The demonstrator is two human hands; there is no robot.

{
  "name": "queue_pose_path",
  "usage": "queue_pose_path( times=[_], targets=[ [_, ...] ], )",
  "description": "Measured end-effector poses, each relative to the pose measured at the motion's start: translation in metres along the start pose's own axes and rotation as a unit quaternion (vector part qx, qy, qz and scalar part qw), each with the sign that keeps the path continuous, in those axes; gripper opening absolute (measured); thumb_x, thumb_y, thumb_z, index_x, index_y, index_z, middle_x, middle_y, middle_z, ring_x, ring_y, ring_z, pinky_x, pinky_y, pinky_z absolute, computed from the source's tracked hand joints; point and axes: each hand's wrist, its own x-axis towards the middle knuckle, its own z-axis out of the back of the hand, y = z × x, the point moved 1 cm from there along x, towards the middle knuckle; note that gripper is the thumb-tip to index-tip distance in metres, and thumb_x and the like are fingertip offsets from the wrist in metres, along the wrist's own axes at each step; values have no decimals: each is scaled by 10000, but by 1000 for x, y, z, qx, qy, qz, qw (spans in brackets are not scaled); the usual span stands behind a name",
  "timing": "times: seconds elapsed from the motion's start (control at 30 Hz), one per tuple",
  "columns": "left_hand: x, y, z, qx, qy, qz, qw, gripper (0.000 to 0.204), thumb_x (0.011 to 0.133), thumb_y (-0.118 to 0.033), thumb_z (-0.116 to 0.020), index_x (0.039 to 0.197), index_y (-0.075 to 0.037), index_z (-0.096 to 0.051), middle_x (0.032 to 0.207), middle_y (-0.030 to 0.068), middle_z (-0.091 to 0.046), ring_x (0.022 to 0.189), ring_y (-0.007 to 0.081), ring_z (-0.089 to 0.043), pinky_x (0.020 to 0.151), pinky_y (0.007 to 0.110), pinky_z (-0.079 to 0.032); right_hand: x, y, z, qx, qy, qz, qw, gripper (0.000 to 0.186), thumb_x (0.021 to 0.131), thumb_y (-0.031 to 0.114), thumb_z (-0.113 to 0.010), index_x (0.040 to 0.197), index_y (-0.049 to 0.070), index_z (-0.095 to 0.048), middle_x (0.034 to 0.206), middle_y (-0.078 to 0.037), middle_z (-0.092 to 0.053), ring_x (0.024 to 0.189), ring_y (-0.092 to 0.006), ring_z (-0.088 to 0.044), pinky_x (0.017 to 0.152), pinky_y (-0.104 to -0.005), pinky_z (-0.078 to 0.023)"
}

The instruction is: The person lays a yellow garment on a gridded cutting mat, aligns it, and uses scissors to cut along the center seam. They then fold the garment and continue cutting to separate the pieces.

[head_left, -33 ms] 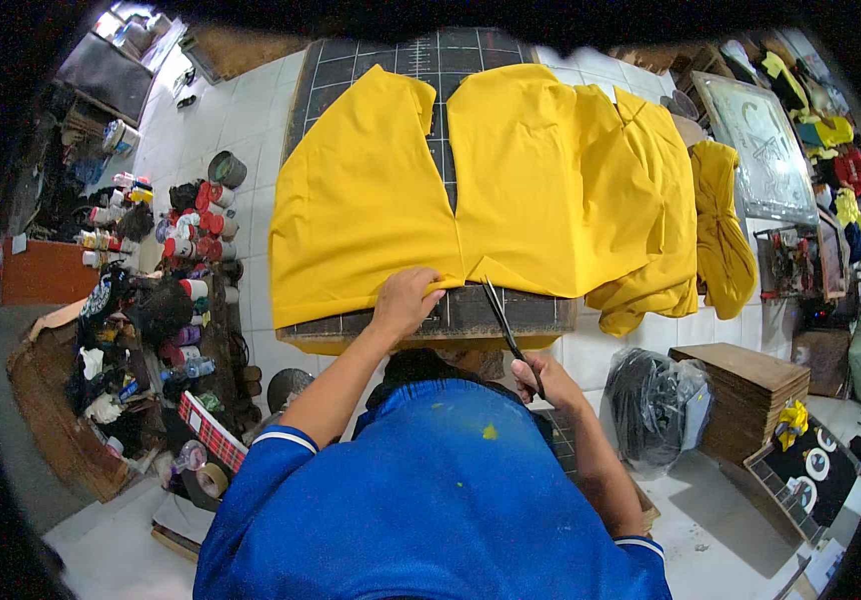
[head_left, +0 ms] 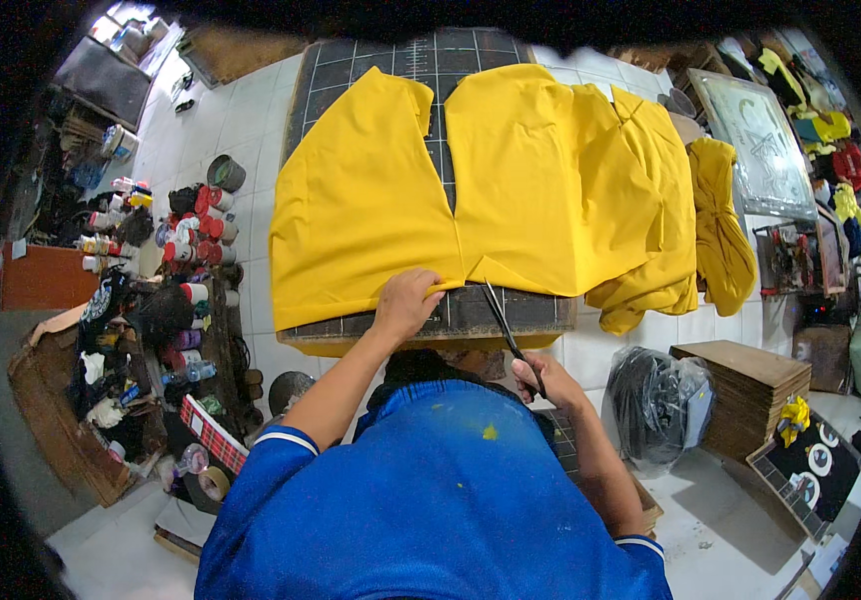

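Observation:
Yellow fabric is spread over a dark cutting table marked with white grid lines. A long slit opens from its far side towards me, splitting it into a left and a right part. My left hand is closed on the near edge of the left part, just beside the slit's line. In my right hand, past the table's front edge, are black-handled scissors. Their blades point away from me, with the tips at a small folded-up corner of the fabric's near edge. Whether the blades touch the cloth, I cannot tell.
More yellow cloth lies bunched towards the right, with a darker yellow bundle beyond it. Spools and bottles crowd the left side. At the right stand a plastic-wrapped bundle, stacked brown boards and a framed screen.

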Motion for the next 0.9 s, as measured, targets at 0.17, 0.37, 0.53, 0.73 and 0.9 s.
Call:
queue_pose_path(
  times=[0.17,0.37,0.53,0.73,0.9],
  targets=[
    [-4,1,-3,-29,-59,-42,997,223,879,-184,-754,1036,-53,-663,978,149,-629,930,372,-640,802,471,-516,4,-8,-19,19,-51,-6,998,529,949,590,-710,817,90,-596,689,-3,-577,572,-114,-559,517,-276,-444],
    [0,14,-1,-44,-78,-110,990,193,879,-167,-748,1016,-65,-658,923,129,-613,902,355,-637,780,455,-524,10,-6,-50,45,-86,-40,994,484,1004,554,-644,849,98,-599,709,2,-587,573,-117,-565,543,-276,-478],
    [-5,26,-4,-67,-89,-148,983,203,864,-150,-749,1029,-83,-652,910,122,-619,872,348,-642,760,449,-523,11,-12,-67,76,-91,-26,993,479,1023,540,-626,850,94,-613,707,0,-586,581,-116,-568,545,-275,-489],
    [-9,27,-4,-77,-84,-154,981,206,865,-156,-742,1036,-96,-643,897,115,-610,852,342,-641,743,442,-523,19,-1,-75,69,-99,-8,993,502,1022,568,-606,838,101,-610,692,4,-578,566,-115,-563,520,-271,-455],
    [-5,29,-1,-85,-77,-169,979,206,858,-157,-742,1035,-106,-648,893,107,-609,855,335,-642,739,440,-523,34,14,-70,38,-127,9,991,518,1003,598,-612,802,121,-592,646,20,-565,507,-103,-534,489,-260,-409]
  ],
)
